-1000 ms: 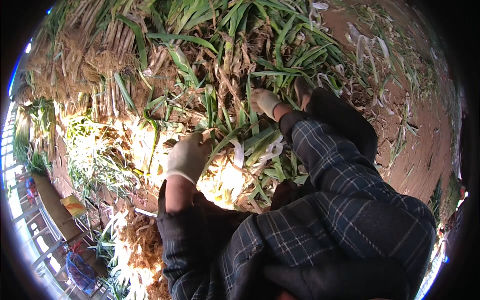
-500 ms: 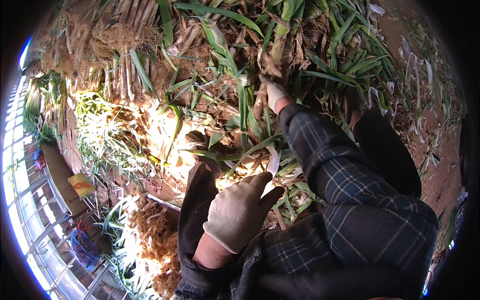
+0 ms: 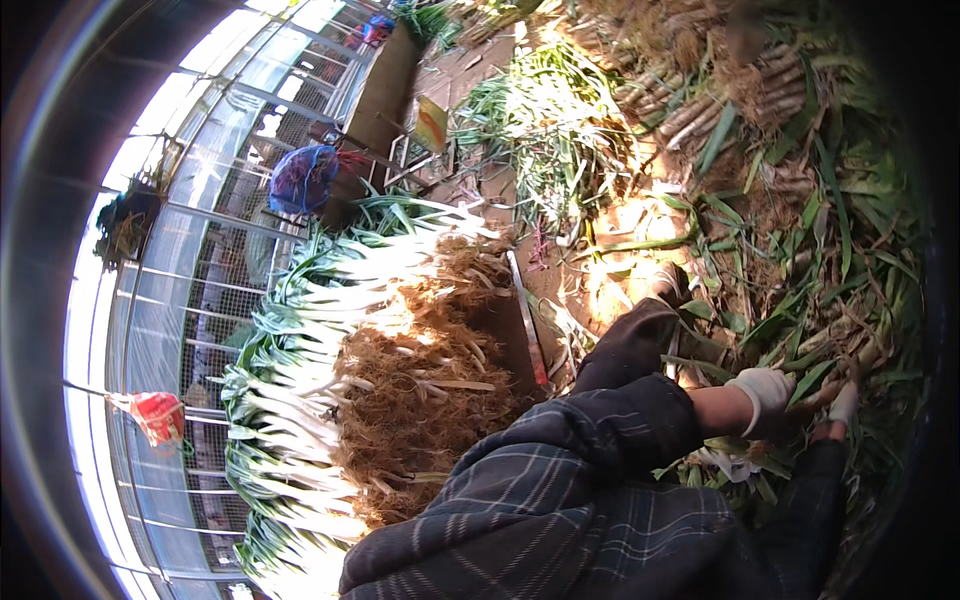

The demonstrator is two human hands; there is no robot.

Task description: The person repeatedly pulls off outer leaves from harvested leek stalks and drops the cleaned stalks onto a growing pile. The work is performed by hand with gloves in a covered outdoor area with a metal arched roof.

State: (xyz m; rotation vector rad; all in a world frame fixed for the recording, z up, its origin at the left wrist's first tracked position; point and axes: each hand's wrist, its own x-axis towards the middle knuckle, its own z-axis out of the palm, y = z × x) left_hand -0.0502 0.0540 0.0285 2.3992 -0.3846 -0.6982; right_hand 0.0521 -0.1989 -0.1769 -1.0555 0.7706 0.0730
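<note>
Both my hands wear pale work gloves and are at the right, over a heap of untrimmed leeks with dry leaves point(image 3: 800, 325). My right hand point(image 3: 845, 404) is closed around the lower part of a brownish leek stalk point(image 3: 864, 358). Close beside it, my left hand point(image 3: 765, 394) reaches toward the stalks and green leaves. Its fingers are mostly hidden by the back of the hand, so I cannot make out whether it grips anything.
To the left lies a long row of white-stemmed leeks point(image 3: 310, 385), their brown roots point(image 3: 420, 400) facing me. A long narrow tool with a red end point(image 3: 526, 320) rests beside the roots. Loose green leaves point(image 3: 565, 120) lie farther off. Blue net bags point(image 3: 303, 180) stand near the mesh wall.
My view has swung left, bringing the row of white-stemmed leeks into sight. My left hand has moved from near my knee to beside my right hand, which stays at the heap.
</note>
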